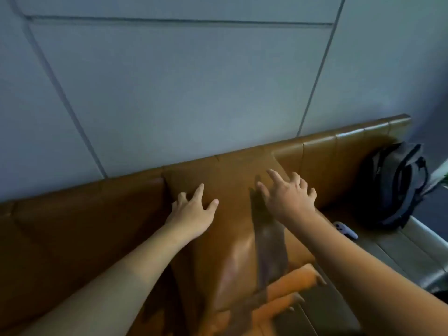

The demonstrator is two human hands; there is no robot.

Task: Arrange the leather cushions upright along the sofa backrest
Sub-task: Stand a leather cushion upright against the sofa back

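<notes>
Cushion (pixel 225 190) tan-brown leather; backpack (pixel 395 187) black; wall (pixel 169 81) grey.

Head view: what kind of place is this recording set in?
Probably a lounge or waiting area: a long tan leather sofa backrest runs along a grey panelled wall, and a dark backpack sits on the seat.

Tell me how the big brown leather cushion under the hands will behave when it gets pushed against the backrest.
The big brown leather cushion looks thick and blocky, so it will probably hold its shape rather than flop. Its glossy sheen suggests a slick surface; the left hand, resting flat on it, may slide. Standing tall against the tan leather backrest, it could tip forward if released.
</notes>
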